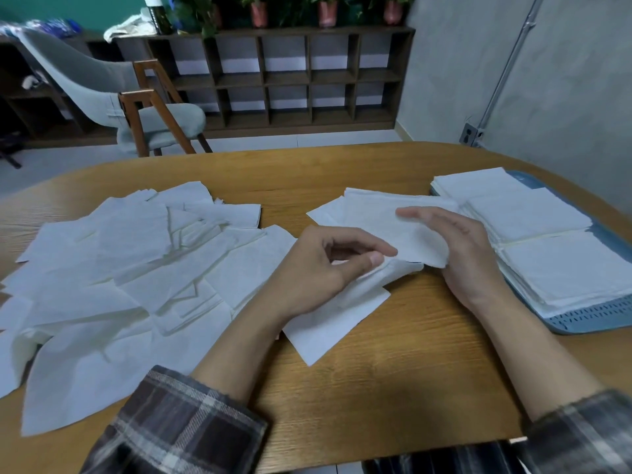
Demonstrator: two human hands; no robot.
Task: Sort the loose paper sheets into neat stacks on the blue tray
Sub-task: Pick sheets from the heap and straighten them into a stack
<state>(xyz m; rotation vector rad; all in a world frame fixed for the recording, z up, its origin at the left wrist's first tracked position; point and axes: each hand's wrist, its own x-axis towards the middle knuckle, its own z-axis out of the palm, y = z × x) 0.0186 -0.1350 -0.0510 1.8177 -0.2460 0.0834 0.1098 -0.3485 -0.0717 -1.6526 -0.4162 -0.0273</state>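
Note:
A big heap of loose white paper sheets [113, 278] covers the left of the wooden table. At the right edge lies the blue tray [581, 319] with three neat stacks of sheets [561, 268] on it. Between them, at the table's middle, my left hand [318, 271] pinches a white sheet [328, 323] between thumb and fingers. My right hand [455, 248] curls round the near edge of a small pile of sheets [369, 213] that lies just left of the tray.
The round-edged wooden table [393, 388] fills the foreground. Behind it stand a grey chair with wooden legs [136, 114] and a low dark shelf unit [290, 80] with potted plants on top. A grey wall [547, 80] runs along the right.

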